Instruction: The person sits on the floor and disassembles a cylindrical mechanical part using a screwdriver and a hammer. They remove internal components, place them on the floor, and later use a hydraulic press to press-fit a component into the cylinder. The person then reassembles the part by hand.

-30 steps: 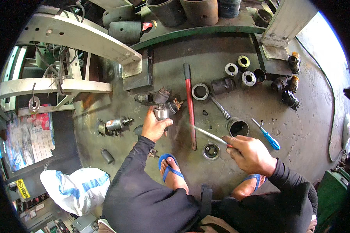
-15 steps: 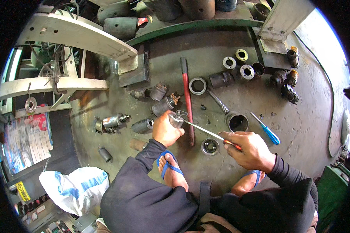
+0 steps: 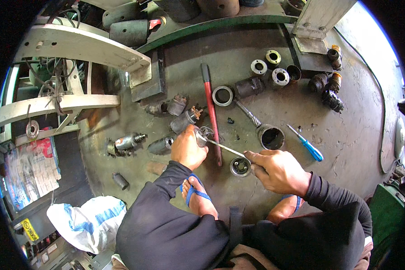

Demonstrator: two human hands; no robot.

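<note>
Gripping a small metal part (image 3: 201,136) between thumb and fingers, the left hand (image 3: 189,148) holds it above the floor (image 3: 355,139), left of a red bar (image 3: 212,112). The right hand (image 3: 279,168) is closed around a long-shafted tool (image 3: 226,149), its handle now hidden in the fist. One second ago the tool's tip stood clear of the part; now it reaches the part's edge, though I cannot tell whether they touch. The right fist has also shifted left, overlapping the rim of a round housing (image 3: 240,166) in the view. The worn grey floor carries dark stains, cracks and scattered cylinders, with a blue-handled screwdriver (image 3: 306,144) to the right. Around it are a pale steel frame (image 3: 90,42), a white-and-blue sack (image 3: 87,222) and a green metal box (image 3: 387,216).
</note>
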